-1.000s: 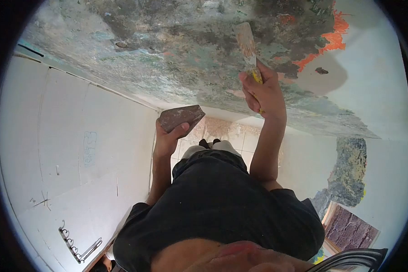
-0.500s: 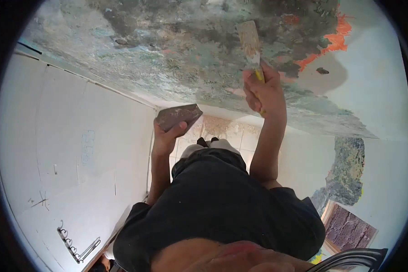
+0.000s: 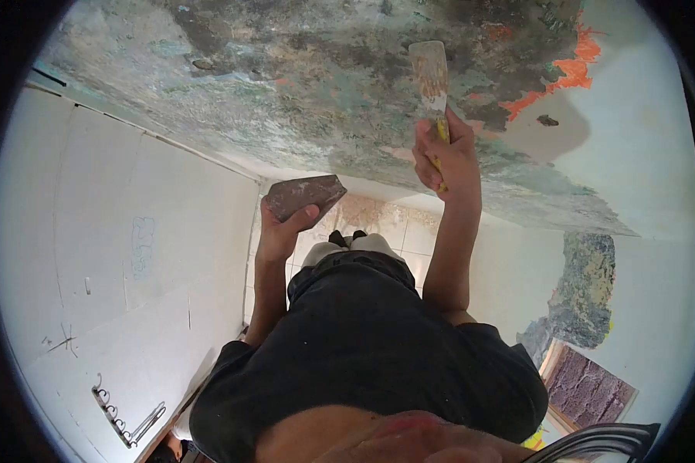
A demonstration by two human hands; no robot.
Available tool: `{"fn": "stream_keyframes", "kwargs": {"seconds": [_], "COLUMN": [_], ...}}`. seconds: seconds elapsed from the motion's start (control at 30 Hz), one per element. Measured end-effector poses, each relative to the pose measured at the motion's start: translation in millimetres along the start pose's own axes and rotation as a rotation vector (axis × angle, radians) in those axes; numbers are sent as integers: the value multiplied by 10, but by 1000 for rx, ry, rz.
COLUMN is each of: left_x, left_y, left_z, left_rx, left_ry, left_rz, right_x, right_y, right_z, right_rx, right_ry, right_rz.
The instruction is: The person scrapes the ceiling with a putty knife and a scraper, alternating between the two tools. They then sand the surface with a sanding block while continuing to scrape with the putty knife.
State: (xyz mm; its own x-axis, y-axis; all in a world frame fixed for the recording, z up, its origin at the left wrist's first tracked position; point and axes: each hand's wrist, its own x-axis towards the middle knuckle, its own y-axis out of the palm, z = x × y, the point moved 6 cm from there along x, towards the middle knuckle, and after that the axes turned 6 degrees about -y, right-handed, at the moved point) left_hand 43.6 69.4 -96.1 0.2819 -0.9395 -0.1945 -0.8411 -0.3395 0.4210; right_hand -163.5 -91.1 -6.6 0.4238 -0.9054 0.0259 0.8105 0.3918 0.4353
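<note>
Right hand [image 3: 452,158] closed around scraper [image 3: 429,71]; left hand [image 3: 280,234] clasps brown object [image 3: 305,194]. Blade angle too steep may gouge patchy wall [image 3: 316,89].

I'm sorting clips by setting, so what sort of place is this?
Probably an indoor room under repair: the wall ahead is blotchy gray-green beside smooth, pale areas, the right hand holds a flat-bladed scraper, and a tiled floor shows below.
</note>
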Motion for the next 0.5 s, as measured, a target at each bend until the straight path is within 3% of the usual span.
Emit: {"fn": "stream_keyframes", "kwargs": {"seconds": [0.5], "left_x": [-27], "left_y": [57], "left_z": [0], "left_rx": [-35], "left_ry": [11], "left_rz": [20], "right_x": [56], "right_y": [40], "right_z": [27], "right_rx": [-28], "right_ry": [-13], "right_rz": [29]}}
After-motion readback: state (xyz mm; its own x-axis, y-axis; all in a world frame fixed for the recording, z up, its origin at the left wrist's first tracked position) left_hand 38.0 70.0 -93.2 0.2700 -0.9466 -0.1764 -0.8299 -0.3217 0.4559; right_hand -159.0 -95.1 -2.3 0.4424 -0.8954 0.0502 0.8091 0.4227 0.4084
